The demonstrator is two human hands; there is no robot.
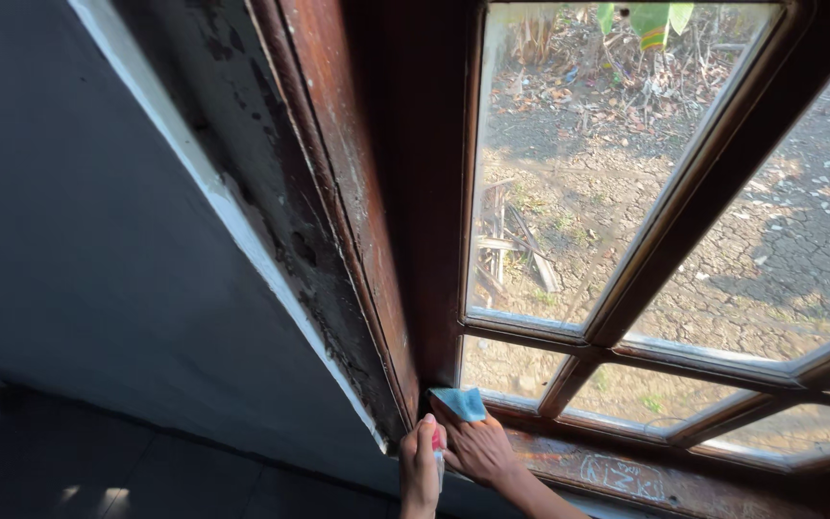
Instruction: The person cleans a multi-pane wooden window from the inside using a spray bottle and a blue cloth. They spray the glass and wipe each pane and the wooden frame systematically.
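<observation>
Head view showed the right hand [477, 447] pressing a soft, light blue cloth [460, 403] under its fingertips against the wooden window frame [415, 240]; beside it, the left hand [420, 471] clasped a small spray bottle [438, 452].

Old house interior: worn wooden window frame [391, 240], divided glass panes [569, 163], peeling plaster wall [79, 240], dirt yard [790, 240] outside.
</observation>
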